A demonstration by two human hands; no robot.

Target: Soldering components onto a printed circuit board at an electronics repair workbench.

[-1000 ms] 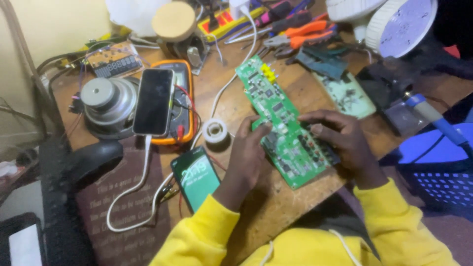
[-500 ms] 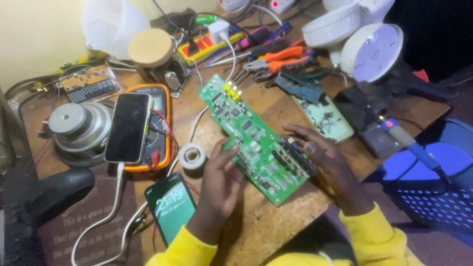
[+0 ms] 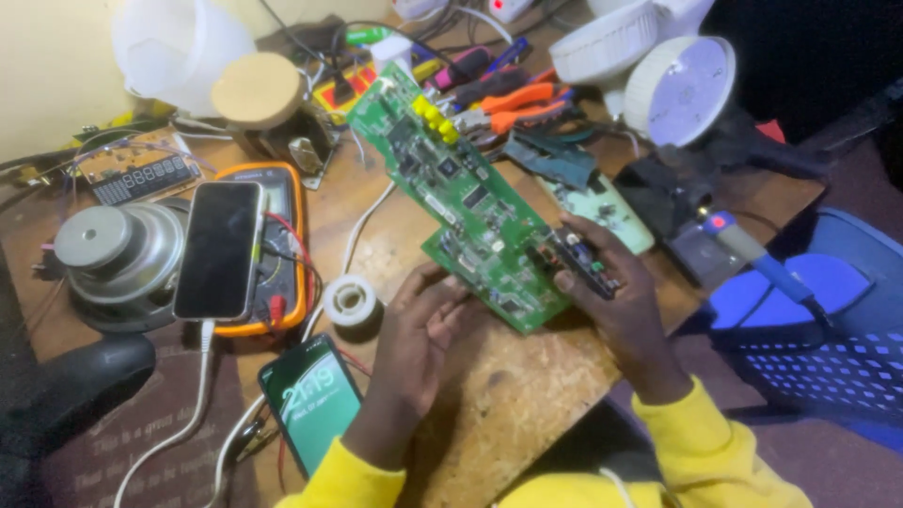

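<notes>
Fingers of right hand (image 3: pixel 616 301) grip green circuit board (image 3: pixel 461 202); left hand (image 3: pixel 423 320) fingers loose, touching board's near edge.

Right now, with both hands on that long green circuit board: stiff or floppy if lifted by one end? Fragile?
The green circuit board looks stiff: it spans from the hands to the far tools without visible sag. Probably light for its length, being thin. Likely fragile on top, since small parts and yellow connectors stick up. The right hand grips its near edge; the left hand is at its lower corner.
</notes>
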